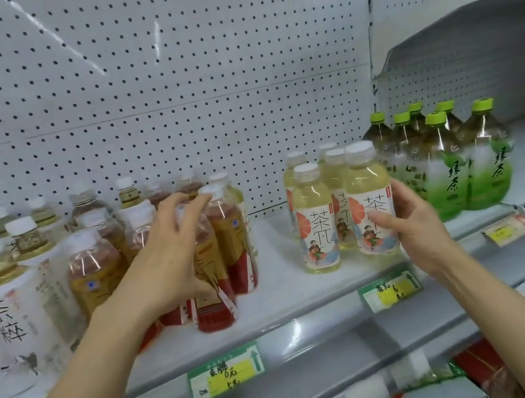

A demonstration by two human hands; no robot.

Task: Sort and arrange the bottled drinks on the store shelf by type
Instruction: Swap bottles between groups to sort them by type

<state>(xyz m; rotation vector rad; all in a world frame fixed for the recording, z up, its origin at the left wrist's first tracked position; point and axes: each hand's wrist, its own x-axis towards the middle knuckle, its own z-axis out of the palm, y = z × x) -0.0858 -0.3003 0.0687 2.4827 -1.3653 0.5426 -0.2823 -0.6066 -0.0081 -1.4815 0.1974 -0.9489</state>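
Four kinds of bottled drink stand on the white shelf [286, 285]. At far left are white-labelled tea bottles [5, 311]. Right of them is a cluster of amber tea bottles with orange-red labels [95, 268]. My left hand [174, 258] curls round the front amber bottle [211, 308], fingers near its cap. In the middle stands a group of pale yellow bottles with white caps [315, 221]. My right hand [413, 218] grips the front right pale yellow bottle [369, 201] from its right side. Green-capped green tea bottles [443, 165] stand at the right.
A pegboard back wall [167, 93] rises behind the shelf. Price tags [226, 373] [390, 288] [506, 232] hang on the shelf's front edge. A bare strip of shelf lies between the amber and yellow groups. A higher shelf [467, 22] overhangs at the right; a lower shelf holds packaged goods [473, 365].
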